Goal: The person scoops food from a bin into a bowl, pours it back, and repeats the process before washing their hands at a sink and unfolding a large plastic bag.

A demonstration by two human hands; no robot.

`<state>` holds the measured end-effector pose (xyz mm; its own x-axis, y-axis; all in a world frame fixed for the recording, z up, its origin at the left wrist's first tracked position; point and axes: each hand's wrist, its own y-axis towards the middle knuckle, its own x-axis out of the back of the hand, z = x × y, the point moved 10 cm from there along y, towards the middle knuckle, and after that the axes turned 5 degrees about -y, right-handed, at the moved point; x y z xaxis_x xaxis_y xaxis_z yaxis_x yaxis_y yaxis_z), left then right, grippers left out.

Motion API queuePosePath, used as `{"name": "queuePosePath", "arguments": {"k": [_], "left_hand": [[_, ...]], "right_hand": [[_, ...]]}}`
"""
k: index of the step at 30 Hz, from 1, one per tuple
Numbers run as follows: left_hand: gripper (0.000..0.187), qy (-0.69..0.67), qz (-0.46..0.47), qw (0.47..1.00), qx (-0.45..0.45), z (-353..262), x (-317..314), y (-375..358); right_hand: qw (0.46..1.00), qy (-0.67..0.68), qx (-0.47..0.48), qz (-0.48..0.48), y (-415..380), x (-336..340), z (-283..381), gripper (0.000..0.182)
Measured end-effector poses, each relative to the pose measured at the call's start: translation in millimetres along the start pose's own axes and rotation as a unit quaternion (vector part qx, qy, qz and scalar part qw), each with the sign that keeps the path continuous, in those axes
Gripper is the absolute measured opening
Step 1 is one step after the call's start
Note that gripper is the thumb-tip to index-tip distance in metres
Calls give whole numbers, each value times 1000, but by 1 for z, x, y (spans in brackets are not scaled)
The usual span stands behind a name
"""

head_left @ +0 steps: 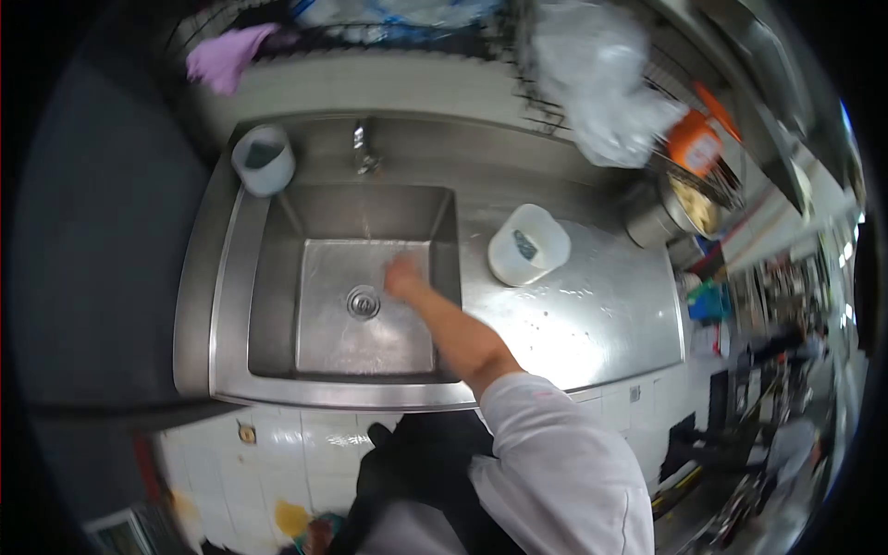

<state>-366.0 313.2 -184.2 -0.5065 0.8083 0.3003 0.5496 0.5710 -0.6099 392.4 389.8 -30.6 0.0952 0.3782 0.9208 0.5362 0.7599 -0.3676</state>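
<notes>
My right hand [404, 276] is stretched over the steel sink [319, 347], to the right of the drain [363, 302]. Motion smears its fingers, so I cannot make out whether anything is in them. Behind it, the tap [363, 153] rises at the sink's back edge, with what looks like a thin trickle below. A white plastic tub [527, 245] with something dark green inside stands on the drainboard [610, 314], right of the hand. Another whitish tub [265, 162] sits at the sink's back left corner. No part of my left hand can be made out.
Wire racks above the counter hold clear plastic bags [597, 79], an orange container [694, 143] and a pink cloth [227, 57]. A metal pot [659, 213] stands at the back right. A dark panel [111, 203] borders the left side. Another person [791, 449] is far right.
</notes>
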Motion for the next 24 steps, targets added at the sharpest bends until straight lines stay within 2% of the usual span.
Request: {"name": "queuePosePath", "arguments": {"k": [1,2,3,5,7,8,9,10,11,12,13,15,17,20,23,24], "left_hand": [[20,-39,3,998,44,4,11,20],[19,-46,11,997,60,1,18,41],[19,-33,29,997,60,-4,24,64],[18,38,74,996,38,-14,39,100],[18,191,147,970,-25,-30,47,137],[17,301,201,930,-61,-39,45,154],[16,460,272,835,-134,-52,33,168],[18,583,319,712,-229,-71,21,178],[21,409,264,874,-9,-74,41,206],[24,188,183,942,210,-79,52,204],[22,201,162,947,189,-136,44,183],[22,206,174,949,160,-196,22,165],[24,218,189,947,142,-207,11,160],[24,247,196,941,127,-204,-4,141],[26,275,232,925,120,-179,-20,126],[26,292,252,918,97,-192,-34,117]], "right_hand": [[983,126,74,-110,-7,-27,20,58],[957,291,-7,-19,-32,-33,18,63],[933,359,-22,-23,-55,-37,17,60],[913,406,-22,-26,-143,22,17,47],[908,407,46,-86,-178,23,17,39],[903,406,83,-114,-196,25,21,36],[898,414,70,-131,-217,32,13,34],[892,424,57,-146,-244,42,8,33],[886,432,46,-160,-265,47,4,32],[891,423,52,-157,-277,42,7,32],[894,415,56,-157,-287,34,9,32],[886,436,46,-152,-305,29,8,33],[855,499,28,-137,-327,33,15,33],[835,528,67,-139,-364,41,24,36],[685,728,33,-7,-402,1,27,38],[664,748,-2,15,-414,-23,20,39]]}}
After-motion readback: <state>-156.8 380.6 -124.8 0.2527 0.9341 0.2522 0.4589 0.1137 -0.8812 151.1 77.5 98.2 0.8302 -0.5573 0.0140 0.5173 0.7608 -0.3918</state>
